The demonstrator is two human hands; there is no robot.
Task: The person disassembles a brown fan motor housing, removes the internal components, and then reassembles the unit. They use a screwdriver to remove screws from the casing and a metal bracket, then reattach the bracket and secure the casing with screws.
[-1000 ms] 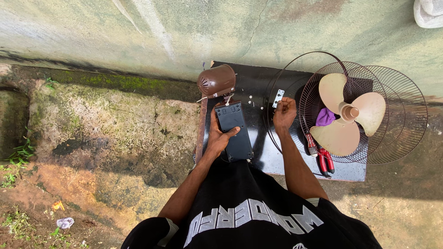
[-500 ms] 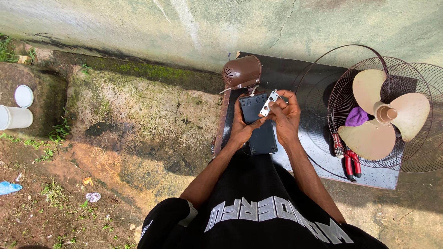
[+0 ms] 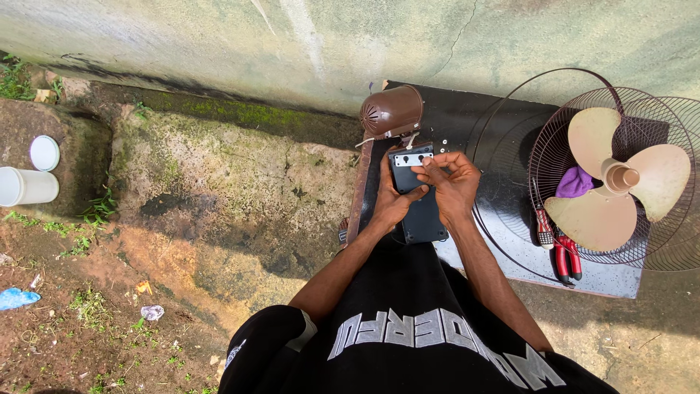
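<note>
Head view: both hands' fingers [image 3: 437, 169] gripping the dark panel [image 3: 421, 208] (white plate [image 3: 413, 158] on top), brown motor housing [image 3: 392, 111] behind, pliers [image 3: 565, 255] right.

I see my right hand [image 3: 453, 182] has left the desk [image 3: 510, 233] & brought the small white plate [image 3: 413, 159] onto the dark panel's [image 3: 423, 211] top edge; left hand [image 3: 394, 204] stays gripping it.

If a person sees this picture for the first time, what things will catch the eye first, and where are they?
In the middle, the left hand and the right hand hold a dark flat panel with a small white plate at its top. To the right, a beige fan blade lies in a wire fan guard, with red pliers beside it. A brown motor housing stands just above the hands.
</note>
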